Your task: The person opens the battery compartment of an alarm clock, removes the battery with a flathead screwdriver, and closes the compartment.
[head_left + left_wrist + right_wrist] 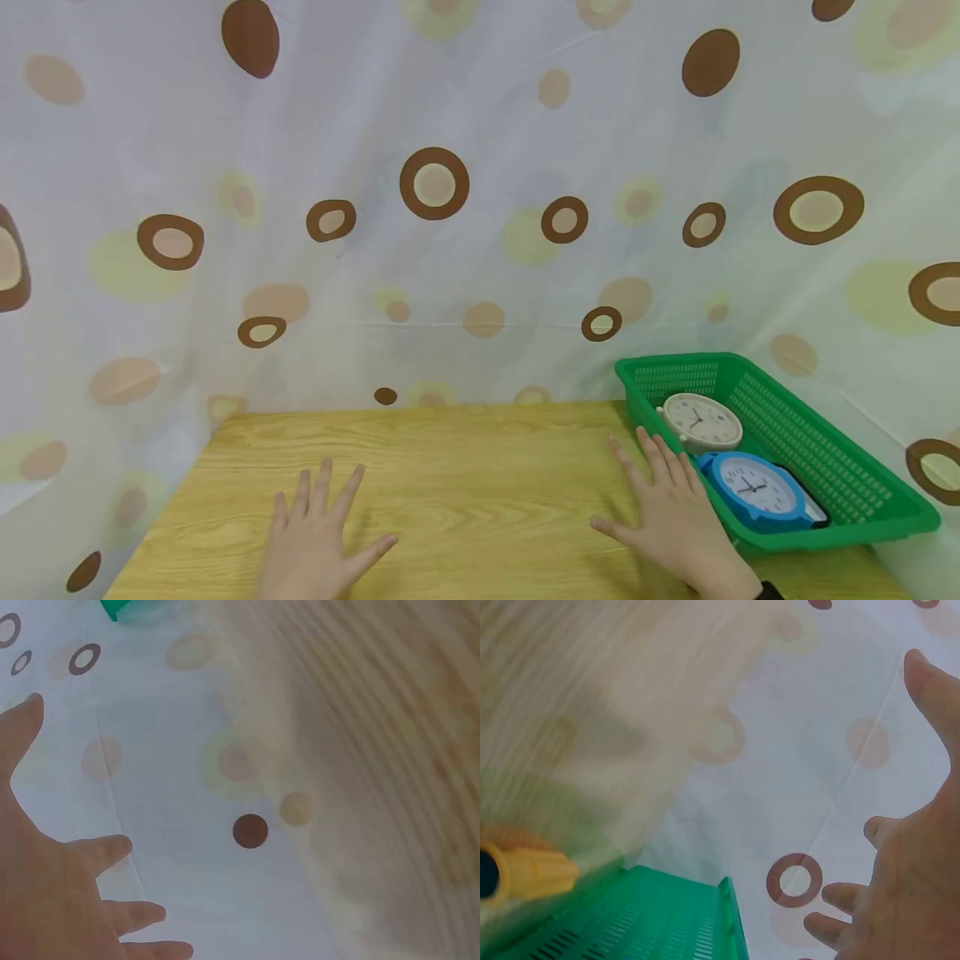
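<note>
My left hand (pixel 309 537) hovers with spread, straight fingers at the table's left front, holding nothing; the left wrist view shows its thumb and several fingers apart. Fingers also fanned out, my right hand (pixel 671 525) is beside a green basket (pixel 832 433) and overlaps its left edge in the head view. No object is in its grasp. Inside the basket lie a cream round clock (pixel 701 419) and a blue alarm clock (pixel 757 487), both faces up. A black-edged, white item (pixel 816 510) sits partly hidden beside the blue clock.
A wood-grain table (pixel 465 492) spreads under both hands. Behind it and along the sides hangs a white curtain (pixel 480 250) with brown and beige spots. In the right wrist view, an orange-yellow object (pixel 536 871) with a dark end appears near the basket; its kind is unclear.
</note>
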`<state>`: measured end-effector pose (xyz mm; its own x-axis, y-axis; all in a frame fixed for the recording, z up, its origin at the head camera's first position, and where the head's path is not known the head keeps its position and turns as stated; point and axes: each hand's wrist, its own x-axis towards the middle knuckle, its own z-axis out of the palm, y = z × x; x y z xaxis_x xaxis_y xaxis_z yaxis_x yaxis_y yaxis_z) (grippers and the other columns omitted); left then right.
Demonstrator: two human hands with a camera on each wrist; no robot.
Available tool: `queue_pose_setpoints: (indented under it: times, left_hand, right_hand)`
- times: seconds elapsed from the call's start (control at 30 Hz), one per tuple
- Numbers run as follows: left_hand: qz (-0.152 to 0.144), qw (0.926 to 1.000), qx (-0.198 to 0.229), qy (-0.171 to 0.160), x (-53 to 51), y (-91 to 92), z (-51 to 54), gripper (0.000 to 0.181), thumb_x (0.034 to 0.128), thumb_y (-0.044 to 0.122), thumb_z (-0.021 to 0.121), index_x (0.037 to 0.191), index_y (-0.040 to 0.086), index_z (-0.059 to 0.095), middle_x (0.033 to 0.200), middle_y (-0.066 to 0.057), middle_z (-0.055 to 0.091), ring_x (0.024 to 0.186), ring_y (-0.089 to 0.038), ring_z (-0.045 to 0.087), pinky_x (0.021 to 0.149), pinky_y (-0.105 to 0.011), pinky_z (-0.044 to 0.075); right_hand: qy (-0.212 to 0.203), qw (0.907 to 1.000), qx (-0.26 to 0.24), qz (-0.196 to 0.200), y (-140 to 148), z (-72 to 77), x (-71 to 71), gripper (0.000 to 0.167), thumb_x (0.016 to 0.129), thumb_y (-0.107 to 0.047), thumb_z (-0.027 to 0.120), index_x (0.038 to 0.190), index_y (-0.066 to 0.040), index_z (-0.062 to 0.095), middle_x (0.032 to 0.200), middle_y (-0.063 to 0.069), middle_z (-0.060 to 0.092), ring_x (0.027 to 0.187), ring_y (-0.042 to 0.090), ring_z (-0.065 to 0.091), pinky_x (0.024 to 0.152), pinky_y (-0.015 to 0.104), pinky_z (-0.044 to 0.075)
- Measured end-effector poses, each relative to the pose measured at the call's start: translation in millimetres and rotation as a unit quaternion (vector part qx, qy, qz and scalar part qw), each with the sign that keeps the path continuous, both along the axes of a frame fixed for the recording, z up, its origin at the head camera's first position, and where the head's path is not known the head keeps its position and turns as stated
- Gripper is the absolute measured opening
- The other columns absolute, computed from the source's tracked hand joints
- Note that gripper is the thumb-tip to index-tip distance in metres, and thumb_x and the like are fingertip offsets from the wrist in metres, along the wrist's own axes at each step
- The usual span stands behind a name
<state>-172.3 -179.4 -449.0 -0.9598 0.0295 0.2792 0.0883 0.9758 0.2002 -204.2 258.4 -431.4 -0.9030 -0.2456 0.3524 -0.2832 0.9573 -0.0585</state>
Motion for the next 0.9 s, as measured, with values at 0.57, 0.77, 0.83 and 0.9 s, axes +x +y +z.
queue_pose_setpoints:
  times: [0.57, 0.77, 0.83, 0.9]
  left_hand:
    - [-0.092, 0.9937, 0.056, 0.03, -22.1, 59.0, 33.6, 0.107, 0.0814, 0.085, 0.067, 0.163, 0.021, 0.043, 0.163, -0.029, 0.043, 0.151, -0.053, 0.041, 0.121, -0.071, 0.035]
    - [-0.143, 0.9849, 0.08, 0.056, -34.6, 97.7, 52.9, 0.108, 0.0791, 0.077, 0.078, 0.16, 0.012, 0.047, 0.161, -0.025, 0.048, 0.147, -0.048, 0.049, 0.121, -0.063, 0.041]
    - [-0.161, 0.9823, 0.082, 0.049, -40.2, 113.2, 61.8, 0.111, 0.0783, 0.077, 0.079, 0.161, 0.012, 0.044, 0.164, -0.021, 0.047, 0.149, -0.044, 0.048, 0.122, -0.06, 0.041]
    - [-0.182, 0.9788, 0.083, 0.045, -46.2, 129.9, 70.2, 0.112, 0.078, 0.077, 0.079, 0.163, 0.014, 0.041, 0.166, -0.017, 0.045, 0.152, -0.039, 0.046, 0.123, -0.057, 0.042]
  right_hand:
    - [-0.016, 0.9989, 0.012, -0.043, 66.4, 36.9, -11.7, 0.107, 0.089, -0.069, 0.073, 0.165, -0.005, 0.034, 0.165, 0.039, 0.024, 0.143, 0.064, 0.031, 0.111, 0.083, 0.03]
    - [-0.059, 0.995, 0.001, -0.08, 100.7, 39.4, -16.0, 0.11, 0.095, -0.069, 0.066, 0.166, 0.003, 0.024, 0.158, 0.051, 0.021, 0.131, 0.078, 0.032, 0.101, 0.087, 0.034]
    - [-0.079, 0.9925, -0.009, -0.092, 111.6, 37.2, -16.5, 0.111, 0.096, -0.07, 0.063, 0.166, 0.004, 0.018, 0.154, 0.055, 0.02, 0.128, 0.081, 0.03, 0.099, 0.088, 0.034]
    - [-0.095, 0.9895, -0.017, -0.107, 121.3, 34.8, -16.9, 0.113, 0.097, -0.071, 0.061, 0.166, 0.005, 0.015, 0.152, 0.058, 0.019, 0.126, 0.084, 0.029, 0.096, 0.089, 0.034]
